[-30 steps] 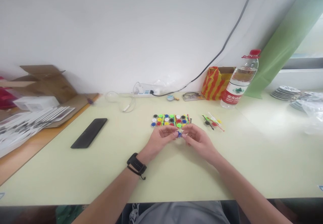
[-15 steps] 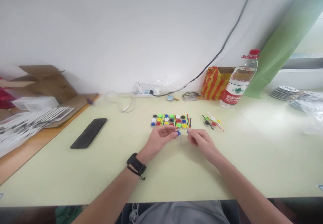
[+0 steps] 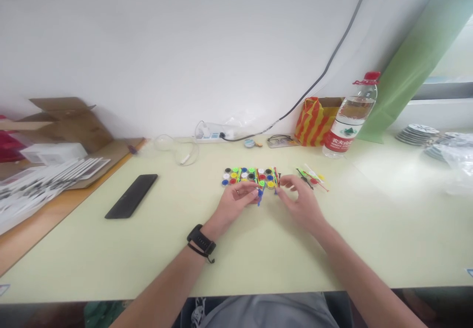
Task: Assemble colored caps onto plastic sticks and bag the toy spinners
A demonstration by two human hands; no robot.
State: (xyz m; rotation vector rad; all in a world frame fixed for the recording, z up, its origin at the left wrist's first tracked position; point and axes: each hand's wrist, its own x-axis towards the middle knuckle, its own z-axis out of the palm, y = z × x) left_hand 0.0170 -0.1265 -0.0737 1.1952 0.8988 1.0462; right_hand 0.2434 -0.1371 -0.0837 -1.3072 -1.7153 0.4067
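My left hand is closed, its thumb and fingers pinching a blue plastic spinner toy with a round middle and a thin upright strip. Just to its right is my right hand, fingers curled, with a small blue plastic piece at the thumb tip. Its exact shape is too small to make out. Beyond both hands lie rows of coloured discs in blue, white, red, yellow, green and black, with thin coloured sticks between and beside them. My left fingers hide part of the front row.
Right of the discs is a small pile of sticks and discs. A black phone-like slab lies left. Along the wall are a power strip, a striped bag and a water bottle. Stacked round plates stand right, cardboard left.
My right hand has turned and its fingers have lifted and spread somewhat, beside the black stick. The blue toy in my left hand now shows a blue strip hanging lower.
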